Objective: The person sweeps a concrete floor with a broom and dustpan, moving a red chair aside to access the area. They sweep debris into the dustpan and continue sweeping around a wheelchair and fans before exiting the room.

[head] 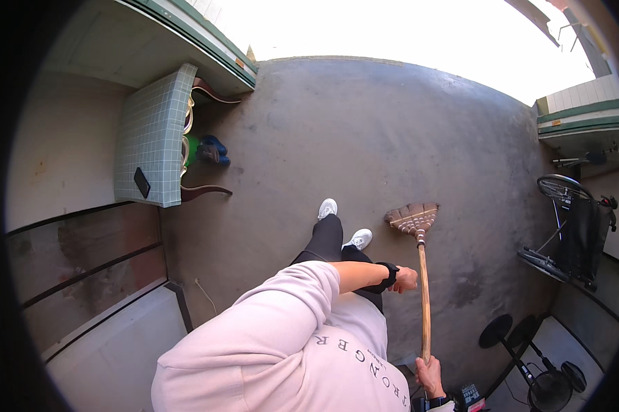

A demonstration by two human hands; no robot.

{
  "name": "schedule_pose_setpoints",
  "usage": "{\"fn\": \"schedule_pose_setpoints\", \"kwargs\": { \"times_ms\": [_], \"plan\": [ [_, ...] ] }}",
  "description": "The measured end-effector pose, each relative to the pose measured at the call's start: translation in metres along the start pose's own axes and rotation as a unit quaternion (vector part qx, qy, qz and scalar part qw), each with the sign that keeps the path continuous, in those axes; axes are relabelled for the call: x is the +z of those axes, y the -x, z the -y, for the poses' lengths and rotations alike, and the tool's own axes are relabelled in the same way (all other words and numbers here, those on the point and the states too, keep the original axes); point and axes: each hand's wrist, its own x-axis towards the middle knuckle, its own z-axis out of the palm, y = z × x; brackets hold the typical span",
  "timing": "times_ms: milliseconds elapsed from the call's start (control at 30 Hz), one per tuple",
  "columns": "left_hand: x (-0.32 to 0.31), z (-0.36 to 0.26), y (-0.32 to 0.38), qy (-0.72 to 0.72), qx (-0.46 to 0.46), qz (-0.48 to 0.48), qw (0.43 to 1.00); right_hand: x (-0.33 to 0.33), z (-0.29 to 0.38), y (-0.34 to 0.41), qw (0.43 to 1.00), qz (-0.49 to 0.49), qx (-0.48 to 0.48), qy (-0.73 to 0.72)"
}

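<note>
A broom with brown bound bristles (415,217) meets the floor to the right of my white shoes. Its wooden handle (426,309) runs back toward my body. Near the handle's rear end, my right hand (429,376) is wrapped around the wood. My left hand (404,279), with a black band on the wrist, is curled beside the middle of the handle. The handle shows uncovered there, and I see nothing in that hand.
Smooth concrete floor (330,139) stretches toward a bright opening. On the left, a table with a checked cloth (152,139) bears a black phone (141,182); blue footwear (216,149) lies beneath. At right stand a folded wheelchair (577,232) and black round-based stands (525,355).
</note>
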Motion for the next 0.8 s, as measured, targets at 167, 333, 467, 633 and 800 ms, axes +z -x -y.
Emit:
{"fn": "schedule_pose_setpoints", "kwargs": {
  "times_ms": [167,333,467,633,800],
  "plan": [
    [-0.039,-0.001,0.030,0.071,0.028,-0.014,0.997,-0.023,0.063,-0.022,0.997,-0.015,-0.061,0.053],
    [-0.116,0.019,0.082,0.167,0.085,-0.075,0.979,-0.028,0.206,-0.071,0.987,0.058,-0.130,0.073],
    [-0.206,0.059,0.140,0.218,0.108,-0.128,0.961,0.007,0.347,-0.106,0.971,0.107,-0.179,0.116],
    [-0.316,0.125,0.228,0.287,0.095,-0.204,0.931,0.065,0.514,-0.133,0.952,0.112,-0.218,0.184],
    [-0.399,0.185,0.304,0.320,0.057,-0.266,0.908,0.106,0.664,-0.171,0.915,0.117,-0.265,0.283]
  ]
}}
